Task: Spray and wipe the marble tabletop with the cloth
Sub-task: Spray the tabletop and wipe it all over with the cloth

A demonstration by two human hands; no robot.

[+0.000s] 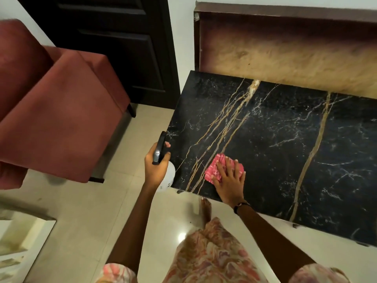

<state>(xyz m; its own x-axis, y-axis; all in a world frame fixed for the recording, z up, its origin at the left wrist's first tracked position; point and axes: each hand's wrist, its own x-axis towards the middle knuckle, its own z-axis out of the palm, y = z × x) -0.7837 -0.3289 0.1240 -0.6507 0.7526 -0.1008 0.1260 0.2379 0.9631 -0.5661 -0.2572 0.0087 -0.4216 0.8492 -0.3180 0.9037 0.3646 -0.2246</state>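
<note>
The left grip [156,167] is curled round the neck of a white plastic spray bottle with a black trigger head [161,154], held just off the near left corner of the desk. The right grip [229,180] lies flat with fingers spread, pressing a crumpled pink cloth [214,170] onto the black marble desk top with gold and white veins [285,139], close to its near left edge.

Much of the bottle's white body is hidden behind the left hand and wrist; only its lower curve shows, with small marks too blurred to read. The cloth's right half is covered by the right hand. The desk runs out of view on the right, and its legs show only as dark stubs under the near edge. A dark band [240,206] circles the right wrist.

Behind the desk stands a brown framed panel with a mottled tan face [285,52], its right part cut off. To the left is a dark red upholstered chair [57,111], before a dark panelled door [122,48]. A bare foot [205,209] rests on the cream tiled floor [81,211].
</note>
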